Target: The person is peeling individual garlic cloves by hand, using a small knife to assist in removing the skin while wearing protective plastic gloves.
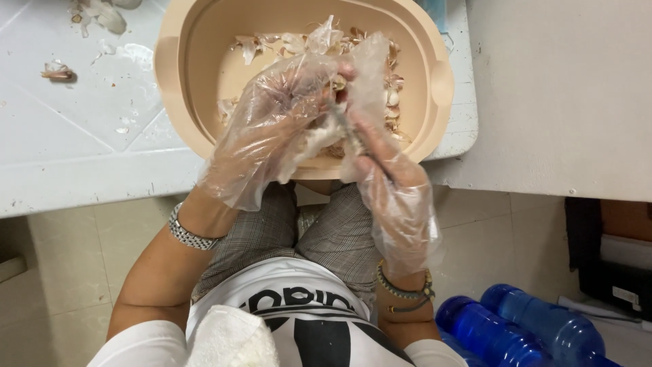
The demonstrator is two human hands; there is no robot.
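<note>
The gloved left hand grips a garlic clove over the beige basin so peelings fall inside; the gloved right hand clasps a small knife, tip at the clove; the basin rests at the desk edge.

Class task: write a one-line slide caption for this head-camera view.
Gloved left hand holds garlic while right hand works a small knife over a beige tub.

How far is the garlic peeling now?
Done: many loose skins lie in the beige basin. In hand: the left hand holds a garlic piece, and the right hand works on it with a thin tool. What is left cannot be seen.
</note>
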